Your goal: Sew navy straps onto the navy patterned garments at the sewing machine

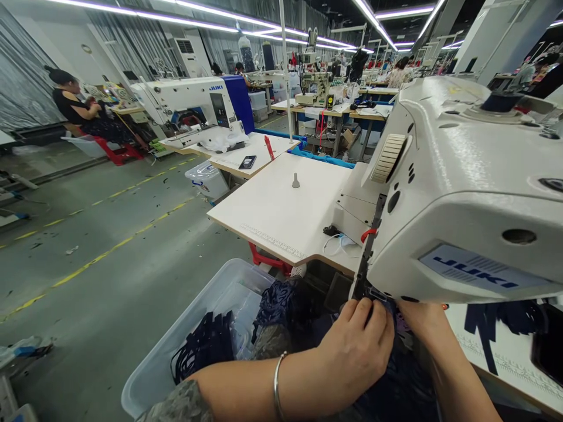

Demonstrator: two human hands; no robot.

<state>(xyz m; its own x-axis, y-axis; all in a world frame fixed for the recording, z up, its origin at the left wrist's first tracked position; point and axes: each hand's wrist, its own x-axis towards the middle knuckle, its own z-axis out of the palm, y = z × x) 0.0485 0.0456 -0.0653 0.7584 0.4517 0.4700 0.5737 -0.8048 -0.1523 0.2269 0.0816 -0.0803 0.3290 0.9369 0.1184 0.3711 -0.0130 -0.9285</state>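
Left hand (360, 346), just below the sewing machine (466, 187): fingers pressed together, pinching navy fabric (398, 381). Right hand (417, 321), beneath the machine: fingers hidden, state indeterminable.

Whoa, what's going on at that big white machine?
Someone is working with both hands at a white JUKI sewing machine. Their left hand pinches dark blue cloth just under the machine's front end. Their right hand is close beside it, partly hidden by the machine. A clear plastic bin next to them holds dark strips.
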